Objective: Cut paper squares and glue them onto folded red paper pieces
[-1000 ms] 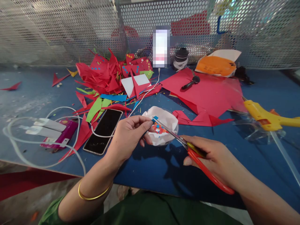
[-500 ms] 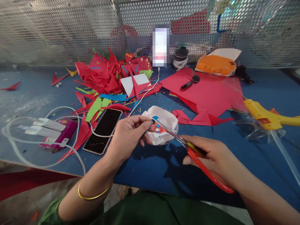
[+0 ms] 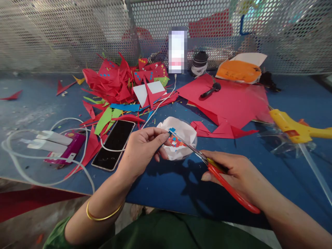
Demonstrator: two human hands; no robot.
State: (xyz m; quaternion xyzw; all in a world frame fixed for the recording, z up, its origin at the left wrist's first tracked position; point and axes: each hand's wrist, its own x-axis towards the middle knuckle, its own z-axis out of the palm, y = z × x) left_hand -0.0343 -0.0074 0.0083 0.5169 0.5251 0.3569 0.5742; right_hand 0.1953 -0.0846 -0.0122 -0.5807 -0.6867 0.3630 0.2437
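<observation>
Right above the near edge of a white-paper-lined bowl point(image 3: 190, 132), a pair of red-and-yellow-handled scissors point(image 3: 214, 170) points toward 10 o'clock, its blades close together. Their tips sit beside a small blue paper scrap point(image 3: 168, 134); whether they touch it, I cannot tell. The left hand point(image 3: 144, 147), at the bowl's 9 o'clock, pinches that scrap between thumb and forefinger. The right hand point(image 3: 237, 171), at 4 o'clock, is closed around the scissor handles. Inside the bowl lie tiny orange, red, white and blue paper bits point(image 3: 176, 141).

Reading outward from the bowl, a dark-screened smartphone point(image 3: 114, 143) lies at 9 o'clock, with a white cable across it; farther that way, 2 white plug-like blocks point(image 3: 53, 141) rest on a magenta case point(image 3: 75, 143). A heap of cut red paper point(image 3: 111, 81), some pieces dotted with coloured squares, spreads at 10 to 11 o'clock. At 12 o'clock a lit phone point(image 3: 177, 52) with a blurred screen stands upright before a perforated metal screen point(image 3: 64, 34). A black-and-white thread spool point(image 3: 200, 62) stands at 1 o'clock, red paper sheets point(image 3: 238, 103) lie at 2, and a yellow glue gun point(image 3: 290, 128) at 3.
</observation>
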